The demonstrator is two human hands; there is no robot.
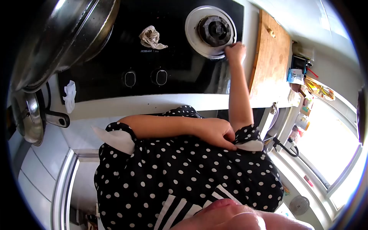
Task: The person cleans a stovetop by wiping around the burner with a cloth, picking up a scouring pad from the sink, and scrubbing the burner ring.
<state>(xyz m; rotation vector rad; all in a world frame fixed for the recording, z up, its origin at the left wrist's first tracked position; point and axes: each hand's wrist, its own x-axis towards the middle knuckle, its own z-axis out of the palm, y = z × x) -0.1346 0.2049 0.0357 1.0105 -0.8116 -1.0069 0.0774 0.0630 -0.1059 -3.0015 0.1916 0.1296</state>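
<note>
My left hand (pixel 219 132) reaches across my body, its thumb and fingers closed on the white-edged cuff of my polka-dot right sleeve (pixel 250 145). My right arm stretches forward over the black gas stove (pixel 115 69). At its end my right hand (pixel 235 53) is curled at the lower right rim of the round burner (pixel 190 32); what its fingers hold, if anything, is hidden. A crumpled, stained cloth (pixel 150 37) lies on the glass left of that burner. Two stove knobs (pixel 161 77) sit nearer to me.
Large metal pans (pixel 57 42) crowd the upper left, with another pan (pixel 30 119) below them. A white crumpled tissue (pixel 69 96) lies at the stove's left front corner. On the right are a wooden board (pixel 270 53), packets (pixel 295 76) and a bright window (pixel 326 138).
</note>
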